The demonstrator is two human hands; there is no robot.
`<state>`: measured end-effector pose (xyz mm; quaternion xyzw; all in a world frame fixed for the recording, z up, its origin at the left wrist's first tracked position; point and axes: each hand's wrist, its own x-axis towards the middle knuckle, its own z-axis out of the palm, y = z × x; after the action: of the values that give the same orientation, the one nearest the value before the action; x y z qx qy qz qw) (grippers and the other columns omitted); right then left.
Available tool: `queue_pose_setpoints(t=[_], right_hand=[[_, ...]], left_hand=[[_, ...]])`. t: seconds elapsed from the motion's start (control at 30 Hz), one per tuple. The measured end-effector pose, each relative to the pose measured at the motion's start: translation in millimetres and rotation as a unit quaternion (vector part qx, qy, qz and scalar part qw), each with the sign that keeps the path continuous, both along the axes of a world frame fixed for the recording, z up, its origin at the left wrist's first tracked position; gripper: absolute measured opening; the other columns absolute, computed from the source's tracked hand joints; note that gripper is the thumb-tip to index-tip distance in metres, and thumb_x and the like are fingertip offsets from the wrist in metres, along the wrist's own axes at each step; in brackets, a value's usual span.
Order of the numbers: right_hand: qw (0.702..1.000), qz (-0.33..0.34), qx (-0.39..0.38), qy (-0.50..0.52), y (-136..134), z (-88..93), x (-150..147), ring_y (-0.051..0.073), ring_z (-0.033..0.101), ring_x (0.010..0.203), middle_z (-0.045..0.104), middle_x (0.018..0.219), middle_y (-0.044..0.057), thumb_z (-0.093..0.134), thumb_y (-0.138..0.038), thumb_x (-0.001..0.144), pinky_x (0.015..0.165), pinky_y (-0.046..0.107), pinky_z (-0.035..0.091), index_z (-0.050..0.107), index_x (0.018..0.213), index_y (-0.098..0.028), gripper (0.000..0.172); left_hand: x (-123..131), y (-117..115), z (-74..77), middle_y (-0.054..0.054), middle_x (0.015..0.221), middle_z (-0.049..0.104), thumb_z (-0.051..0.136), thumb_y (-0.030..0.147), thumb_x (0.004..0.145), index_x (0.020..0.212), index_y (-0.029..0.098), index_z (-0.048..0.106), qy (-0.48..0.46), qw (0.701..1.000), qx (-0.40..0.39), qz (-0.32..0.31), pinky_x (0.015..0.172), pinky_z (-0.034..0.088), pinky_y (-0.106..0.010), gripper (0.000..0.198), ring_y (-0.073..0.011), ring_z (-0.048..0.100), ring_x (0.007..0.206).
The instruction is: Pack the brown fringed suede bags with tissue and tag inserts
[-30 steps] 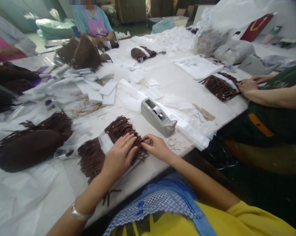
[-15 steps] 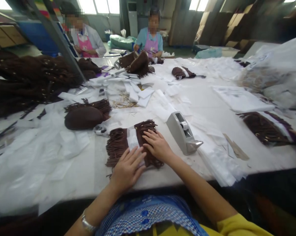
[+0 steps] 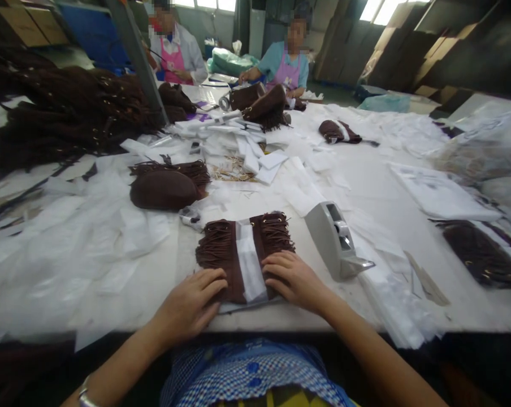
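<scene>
A brown fringed bag lies flat at the table's near edge, with a white paper band wrapped across its middle. My left hand rests on the bag's lower left part, fingers bent and lying on the fringe. On the lower right part sits my right hand, its fingers stretched flat along the fringe beside the band. Neither hand holds anything.
A grey tape dispenser stands just right of the bag. Another brown bag lies behind to the left, near white paper pieces. A dark fringe pile fills the far left. Two people sit at the table's far end.
The bag has been turned square to the table edge. Both hands slid down to its near corners, left and right of the band. The view swung left and up.
</scene>
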<state>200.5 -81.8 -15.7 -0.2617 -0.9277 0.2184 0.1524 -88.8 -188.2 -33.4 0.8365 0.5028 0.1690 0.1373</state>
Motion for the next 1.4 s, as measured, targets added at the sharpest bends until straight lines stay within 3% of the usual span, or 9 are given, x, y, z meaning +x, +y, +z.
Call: queue_pose_setpoints(t=[0.2,0.33,0.53,0.67,0.77,1.0,1.13,1.23,1.4], right_hand=[[0.999,-0.006,0.034,0.019,-14,7.6,-2,0.017,0.064,0.106,0.072,0.11,0.003,0.055,-0.029,0.098,0.116,0.046,0.027,0.068,0.098,-0.024,0.014],[0.995,0.024,0.09,-0.046,11,-0.6,10,0.021,0.057,0.12,0.069,0.118,0.003,0.059,-0.031,0.096,0.117,0.048,0.027,0.068,0.105,-0.023,0.014],[0.961,-0.161,0.16,-0.155,36,12.0,55,0.028,0.06,0.111,0.069,0.114,0.013,0.058,-0.023,0.095,0.1,0.048,0.045,0.071,0.091,-0.016,0.015],[0.984,-0.046,0.154,-0.078,38,16.6,18,0.024,0.051,0.127,0.058,0.138,0.008,0.056,-0.029,0.097,0.109,0.043,0.04,0.063,0.125,-0.023,0.03],[0.984,0.075,0.138,-0.087,49,7.8,4,0.023,0.048,0.131,0.057,0.14,0.007,0.058,-0.032,0.096,0.113,0.044,0.036,0.061,0.127,-0.024,0.032],[0.966,-0.113,0.161,-0.168,73,18.5,45,0.026,0.06,0.114,0.066,0.122,0.012,0.053,-0.016,0.096,0.1,0.044,0.045,0.07,0.108,-0.019,0.021],[0.973,-0.014,0.197,-0.121,77,14.6,4,0.022,0.053,0.124,0.061,0.133,0.009,0.052,-0.023,0.099,0.109,0.039,0.039,0.057,0.133,-0.021,0.034],[0.962,0.047,0.217,-0.16,87,4.0,-13,0.022,0.054,0.122,0.064,0.125,0.008,0.053,-0.026,0.099,0.114,0.042,0.033,0.06,0.129,-0.023,0.031],[0.938,-0.031,0.218,-0.268,97,18.9,31,0.024,0.062,0.099,0.068,0.096,0.011,0.056,-0.018,0.095,0.104,0.043,0.04,0.069,0.106,-0.016,0.018]], left_hand=[[18,-10,31.1,-0.007,0.117,0.069,0.055,0.034,0.093,0.102,0.023,0.066,-0.038,0.999,-0.003,0.02,0.093,0.052,-0.038,0.018,-0.0229,0.064,0.108],[46,3,10.0,-0.008,0.142,0.057,0.057,0.036,0.092,0.134,0.024,0.056,0.001,0.998,0.027,-0.052,0.11,0.042,-0.049,0.044,-0.0283,0.052,0.131],[50,1,-15.1,-0.006,0.148,0.052,0.052,0.033,0.094,0.139,0.025,0.053,0.018,0.998,0.03,-0.053,0.114,0.039,-0.049,0.046,-0.0255,0.049,0.135],[60,4,1.1,-0.006,0.147,0.054,0.053,0.035,0.094,0.136,0.025,0.056,0.02,0.997,0.058,-0.05,0.118,0.032,-0.053,0.044,-0.027,0.047,0.137],[69,9,-0.7,-0.005,0.153,0.046,0.051,0.038,0.095,0.144,0.027,0.048,0.037,0.993,0.069,-0.085,0.118,0.033,-0.052,0.05,-0.0271,0.041,0.142],[66,8,-28.4,-0.004,0.159,0.034,0.048,0.042,0.098,0.153,0.028,0.034,0.05,0.988,0.098,-0.105,0.117,0.034,-0.047,0.058,-0.0258,0.036,0.145],[66,6,-28.1,-0.004,0.159,0.034,0.048,0.041,0.099,0.153,0.028,0.032,0.049,0.987,0.114,-0.1,0.117,0.034,-0.045,0.058,-0.0252,0.036,0.145],[67,5,-29.8,-0.004,0.159,0.034,0.047,0.04,0.099,0.154,0.028,0.031,0.058,0.986,0.122,-0.094,0.116,0.036,-0.046,0.059,-0.0256,0.037,0.144],[67,5,-35.6,-0.004,0.159,0.035,0.048,0.041,0.098,0.154,0.029,0.032,0.038,0.987,0.13,-0.089,0.116,0.036,-0.046,0.059,-0.0256,0.039,0.143]])
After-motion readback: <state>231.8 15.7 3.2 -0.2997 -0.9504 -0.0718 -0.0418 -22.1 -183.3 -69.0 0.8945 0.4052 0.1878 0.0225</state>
